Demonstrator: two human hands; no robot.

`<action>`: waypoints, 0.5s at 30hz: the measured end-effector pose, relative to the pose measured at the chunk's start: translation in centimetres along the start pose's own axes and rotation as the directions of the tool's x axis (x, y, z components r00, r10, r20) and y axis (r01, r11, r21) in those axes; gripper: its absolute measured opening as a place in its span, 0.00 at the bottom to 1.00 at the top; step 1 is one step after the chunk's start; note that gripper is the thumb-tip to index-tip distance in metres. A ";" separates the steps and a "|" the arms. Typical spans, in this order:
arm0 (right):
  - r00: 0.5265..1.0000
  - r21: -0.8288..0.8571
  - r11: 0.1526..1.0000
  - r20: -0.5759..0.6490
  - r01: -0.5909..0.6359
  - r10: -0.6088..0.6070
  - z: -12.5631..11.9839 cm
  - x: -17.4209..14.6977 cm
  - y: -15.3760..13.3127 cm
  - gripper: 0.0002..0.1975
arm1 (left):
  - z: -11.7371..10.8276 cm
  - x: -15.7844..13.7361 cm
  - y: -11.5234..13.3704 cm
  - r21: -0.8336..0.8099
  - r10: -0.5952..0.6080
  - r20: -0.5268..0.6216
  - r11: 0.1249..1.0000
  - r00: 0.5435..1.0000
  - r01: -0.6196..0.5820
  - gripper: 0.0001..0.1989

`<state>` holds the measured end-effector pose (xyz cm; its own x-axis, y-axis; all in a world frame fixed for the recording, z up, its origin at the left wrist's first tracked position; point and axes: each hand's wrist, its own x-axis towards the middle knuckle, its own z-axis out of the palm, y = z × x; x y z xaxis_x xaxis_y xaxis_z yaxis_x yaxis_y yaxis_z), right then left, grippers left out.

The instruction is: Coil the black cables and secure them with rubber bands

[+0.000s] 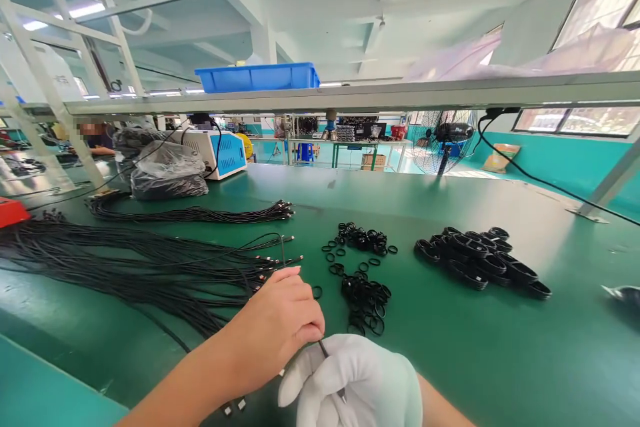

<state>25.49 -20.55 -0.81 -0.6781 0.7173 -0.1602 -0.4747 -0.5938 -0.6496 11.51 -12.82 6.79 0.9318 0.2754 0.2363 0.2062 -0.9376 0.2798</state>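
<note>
My bare left hand [286, 310] is closed, its fingertips pinching a thin black cable [324, 349]. Just below and to the right, my right hand [367, 373], in a white glove, has its fingers wrapped round the same cable. A short dark end with a metallic tip pokes out between the gloved fingers. To the left lies a big bundle of black cables [165, 273] with light connector ends. Small black rings [367, 297] sit in loose heaps beyond my hands. A few connector ends [235, 407] show under my left forearm.
Larger coiled black cables [480, 257] are piled at the right. Another cable bundle [200, 213] lies further back, near plastic-wrapped goods [167, 167] and a blue-and-white machine [220, 150]. Overhead, a shelf [360, 97] carries a blue tray [257, 78]. A fan [443, 140] stands behind the table.
</note>
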 end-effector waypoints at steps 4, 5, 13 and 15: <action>0.996 0.041 0.999 0.085 0.025 -0.028 -0.5 -1.0 0.1 0.25 | 0.0 0.8 -0.1 -0.089 0.048 0.020 0.995 0.999 -0.046 0.12; 0.996 0.042 0.999 0.089 0.018 -0.022 -0.5 -1.2 0.1 0.25 | 0.1 0.9 0.0 -0.105 0.054 0.013 0.993 0.998 -0.052 0.12; 0.984 -0.032 0.985 0.072 0.168 -0.165 -0.1 -0.9 0.2 0.19 | 2.5 1.7 -0.6 -0.145 0.064 -0.117 0.986 0.991 -0.081 0.10; 0.969 -0.052 0.970 0.075 0.238 -0.234 0.2 -2.1 -0.9 0.24 | 3.7 1.5 -1.3 -0.081 0.070 -0.119 0.994 0.990 -0.080 0.12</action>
<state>27.24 -21.62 0.25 -0.5879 0.8072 0.0524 -0.5928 -0.3859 -0.7069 13.72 -11.92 3.37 0.9018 0.2327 0.3642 0.1065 -0.9363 0.3348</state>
